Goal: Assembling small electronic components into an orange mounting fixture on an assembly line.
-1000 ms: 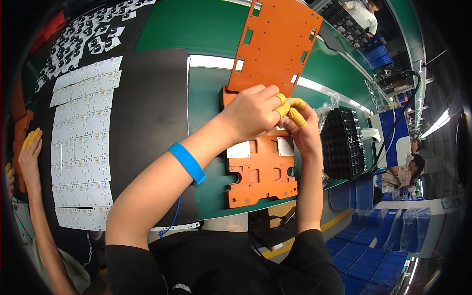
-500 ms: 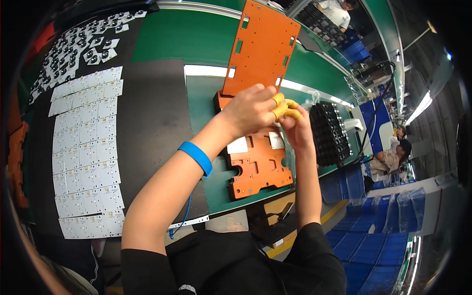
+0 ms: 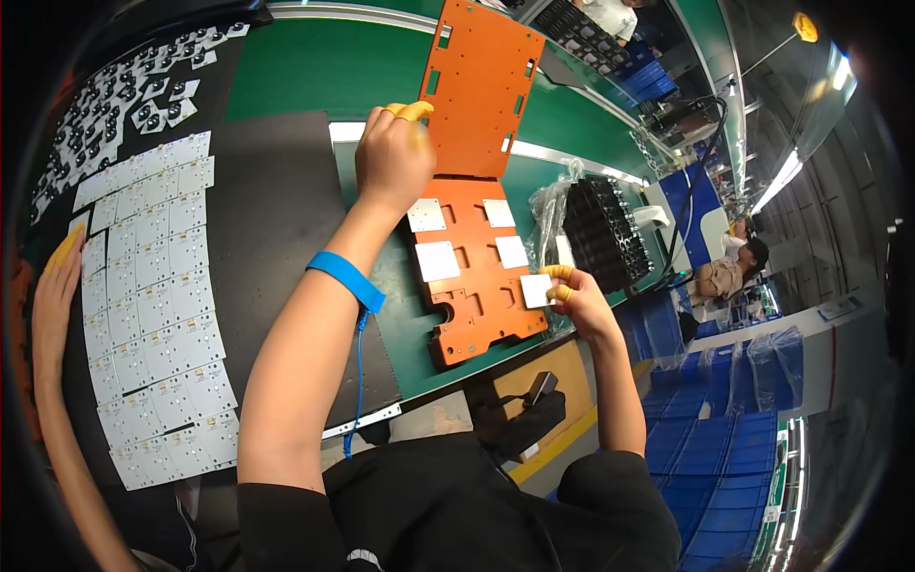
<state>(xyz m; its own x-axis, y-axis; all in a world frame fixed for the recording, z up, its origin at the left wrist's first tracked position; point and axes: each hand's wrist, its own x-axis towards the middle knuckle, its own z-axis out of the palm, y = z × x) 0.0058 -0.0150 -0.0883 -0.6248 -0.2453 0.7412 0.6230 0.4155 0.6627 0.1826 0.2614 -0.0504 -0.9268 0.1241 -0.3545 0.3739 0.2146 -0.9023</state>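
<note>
An orange fixture point(image 3: 461, 331) lies opened on the green bench, its flat lid point(image 3: 484, 105) standing up at the far side. White square boards point(image 3: 438, 260) sit in several of its recesses. My right hand point(image 3: 583, 303), yellow cots on its fingers, pinches a small white board point(image 3: 537, 292) at the fixture's near right recess. Beside the lid's left edge, my left hand point(image 3: 395, 157) is raised with its fingers curled. The yellow-cotted fingertips overlap that edge; whatever they may hold is hidden. A blue strap point(image 3: 345, 281) circles my left wrist.
Rows of white boards point(image 3: 152, 257) cover the black mat's left part; small black-topped parts point(image 3: 114, 105) lie beyond. Another person's hand point(image 3: 59, 276) reaches those boards from the left. Right of the fixture are clear plastic wrap point(image 3: 550, 214) and a stacked black rack point(image 3: 610, 234).
My hands, earlier together above the fixture, have parted: the left toward the lid's left edge, the right down to the near right recess. More boards are visible. Another person's hand has appeared at left.
</note>
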